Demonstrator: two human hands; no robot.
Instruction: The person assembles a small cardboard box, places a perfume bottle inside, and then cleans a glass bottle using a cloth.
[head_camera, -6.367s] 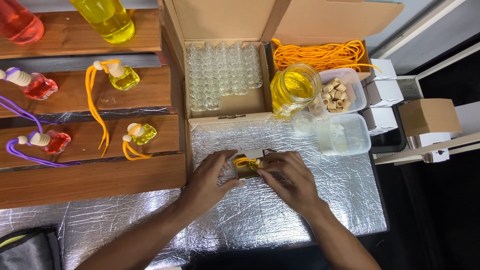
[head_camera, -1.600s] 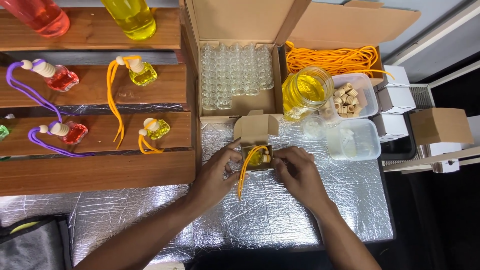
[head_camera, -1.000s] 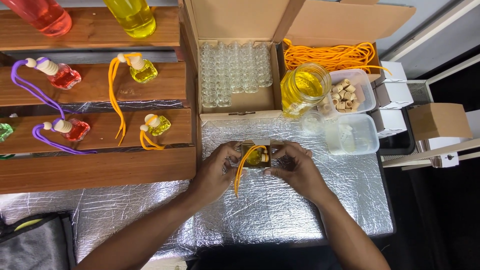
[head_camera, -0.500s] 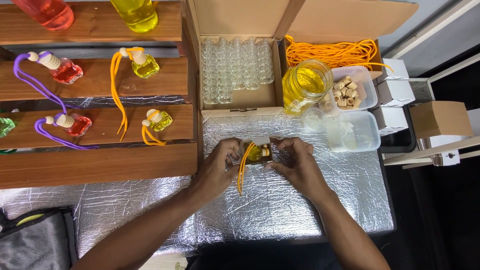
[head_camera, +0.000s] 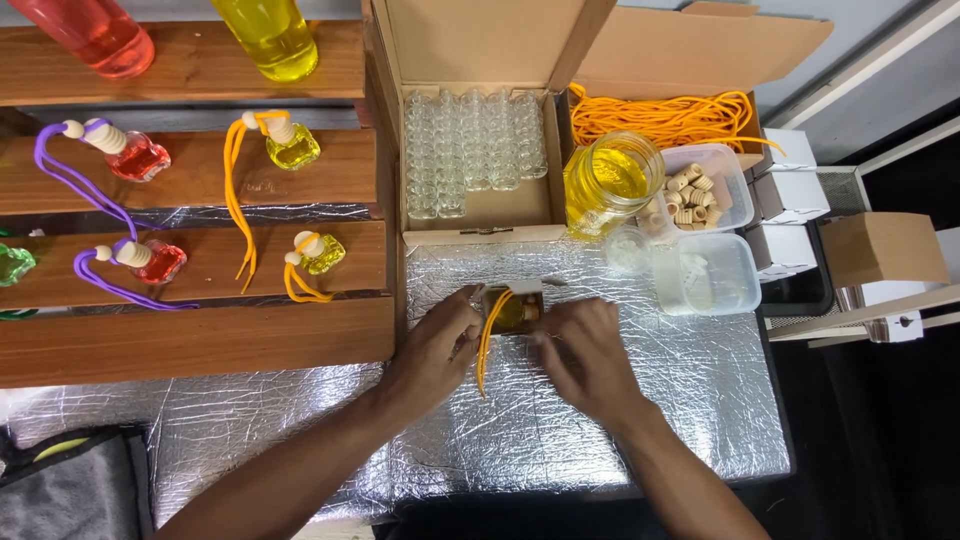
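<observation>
Small cardboard box (head_camera: 515, 308) — open, lying on the foil-covered table (head_camera: 620, 420) just above frame centre, with a yellow-filled small bottle (head_camera: 510, 314) showing in its mouth; the box's long axis runs roughly 9 to 3 o'clock, though which end is the opening cannot be told. An orange cord (head_camera: 486, 345) leaves the bottle and hangs down toward 6 o'clock, curving slightly, its free end lying on the foil between the two hands. Left hand (head_camera: 432, 345): at 9 o'clock of the box, fingers curled and pinched against its left edge. Right hand (head_camera: 585, 350): at 4 o'clock of the box, fingertips bent in and touching the right edge; how firmly it grips cannot be told. At 12 o'clock of the box, a large open carton of empty clear glass bottles (head_camera: 470, 150) set in rows. At 1 o'clock, a glass jar of yellow liquid (head_camera: 610, 182); just beside it to the right, a clear tub of wooden caps (head_camera: 695, 190); behind both, a bundle of orange cords (head_camera: 670, 118) in a second carton. At 3 o'clock, a clear lidded tub (head_camera: 705, 273). At 9 to 10 o'clock — a stepped wooden rack (head_camera: 200, 340) bearing finished bottles: yellow ones with orange cords (head_camera: 290, 145), red ones with purple cords (head_camera: 135, 158).
</observation>
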